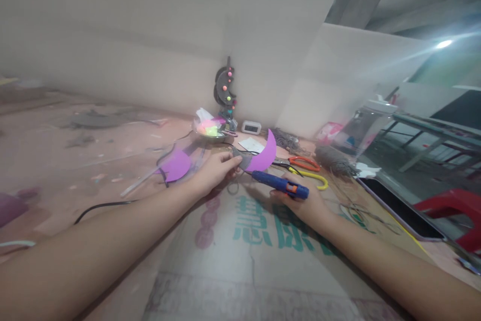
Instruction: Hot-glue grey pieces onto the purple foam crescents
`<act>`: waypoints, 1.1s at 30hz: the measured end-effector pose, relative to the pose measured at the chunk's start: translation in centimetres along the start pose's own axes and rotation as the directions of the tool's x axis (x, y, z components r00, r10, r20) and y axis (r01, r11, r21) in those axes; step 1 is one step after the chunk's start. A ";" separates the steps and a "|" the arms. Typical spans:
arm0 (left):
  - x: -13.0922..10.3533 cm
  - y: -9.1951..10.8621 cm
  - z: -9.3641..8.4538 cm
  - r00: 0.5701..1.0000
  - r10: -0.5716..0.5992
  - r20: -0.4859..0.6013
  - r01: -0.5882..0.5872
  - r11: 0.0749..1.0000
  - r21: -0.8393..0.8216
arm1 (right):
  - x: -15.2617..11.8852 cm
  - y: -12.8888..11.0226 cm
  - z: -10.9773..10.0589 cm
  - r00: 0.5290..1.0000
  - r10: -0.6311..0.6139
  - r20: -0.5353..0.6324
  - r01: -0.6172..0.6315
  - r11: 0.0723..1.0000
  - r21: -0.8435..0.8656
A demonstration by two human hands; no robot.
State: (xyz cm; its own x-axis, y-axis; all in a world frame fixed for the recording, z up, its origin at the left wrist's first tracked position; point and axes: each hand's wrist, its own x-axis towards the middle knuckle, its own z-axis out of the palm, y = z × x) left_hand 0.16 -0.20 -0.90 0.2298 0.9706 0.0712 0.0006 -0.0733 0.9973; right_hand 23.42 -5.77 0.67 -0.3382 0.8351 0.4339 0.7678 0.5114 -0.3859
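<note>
Left hand (222,167): reaches in from the left, thumb and fingers pinching the grey end of a purple crescent cutout (268,154).
Purple crescent: raised above the work surface near the middle, its bare point curving up and to the right.
Right hand (298,201): fingers wrapped around a blue glue gun (276,182).
Glue gun: lies aslant, its front end toward the crescent's grey part; whether they touch is too small to tell.
Cardboard sheet (210,281): beneath both hands, printed with green and red characters.
Beyond the right hand: an orange handle (305,163) and a yellow handle (320,181), side by side.
Right side: a grey yarn roll (334,162) near a dark-screened phone (400,208).
Left side: another purple cutout (177,165) on the pinkish tabletop (112,161).
By the wall: a small digital clock (251,127) beside a filled bowl (211,135), and an upright grey crescent ornament (222,88) dotted with coloured balls.
</note>
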 end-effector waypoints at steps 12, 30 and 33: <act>0.0 0.1 0.0 1.000 -0.019 -0.004 0.019 0.999 0.032 | 0.0 0.1 0.0 1.000 0.002 -0.011 -0.002 1.000 -0.005; 0.1 0.0 0.0 1.000 -0.016 -0.011 0.016 1.000 0.000 | -0.1 0.5 0.3 0.991 0.097 -0.094 -0.087 0.990 0.107; 0.2 -0.1 0.0 1.000 -0.010 -0.012 0.010 1.000 0.006 | -0.1 0.7 0.4 0.989 0.095 -0.115 -0.080 0.988 0.131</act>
State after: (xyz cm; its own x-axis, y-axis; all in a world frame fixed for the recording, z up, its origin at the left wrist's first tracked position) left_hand 0.18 -0.04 -1.02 0.2185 0.9739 0.0618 0.0086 -0.0653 0.9978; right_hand 23.77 -5.43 0.01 -0.1986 0.8512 0.4858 0.7142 0.4652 -0.5230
